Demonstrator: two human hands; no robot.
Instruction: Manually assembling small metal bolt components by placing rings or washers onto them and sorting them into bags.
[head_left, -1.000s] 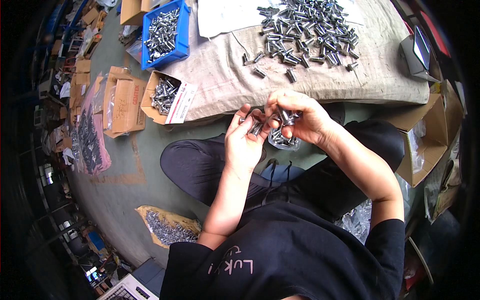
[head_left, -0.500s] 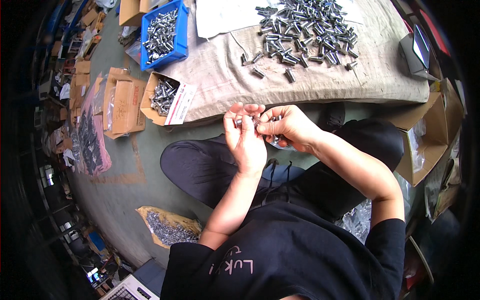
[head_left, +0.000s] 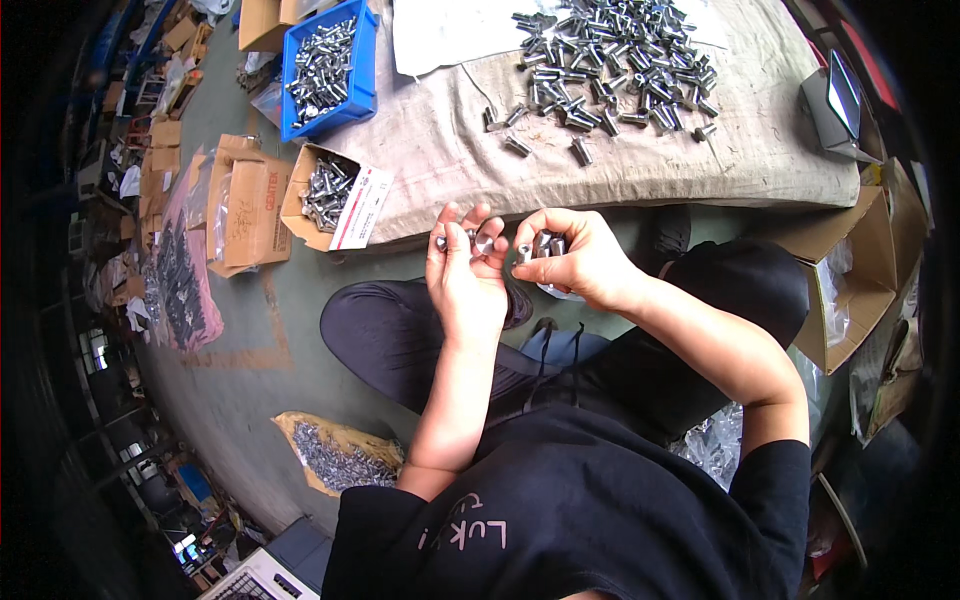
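Seated on the floor, both forearms raised over my lap, knees out to the sides. My hands are near each other with a narrow gap between them, neither touching the other.

Left hand (head_left: 466,290): palm up, fingers half curled. Thumb presses a few shiny metal fasteners (head_left: 484,244) against the fingers; exact count hidden.

Right hand (head_left: 590,262): thumb and bent fingers closed round a small bunch of short cylindrical fasteners (head_left: 543,246), ends poking out toward the left hand. Just below this hand, part of a clear plastic bag (head_left: 562,292); mostly covered, contents unclear.

Ahead of me: a low surface under beige cloth (head_left: 440,180). On it a loose heap of flared-head fasteners (head_left: 622,62), several strays at its near edge, a white sheet (head_left: 430,42) partly beneath. Grey device with a dark tilted panel (head_left: 838,105) at the cloth's right end.

Left side: blue plastic bin (head_left: 366,92) full of similar metal pieces; nearer me, a small open carton (head_left: 362,208) with more, its white flap toward the cloth. Brown cardboard box (head_left: 262,210) beside that.

Floor, left: yellowish wrapping (head_left: 300,430) bearing many small metal bits. Right: open cardboard box (head_left: 862,300) with clear plastic inside.
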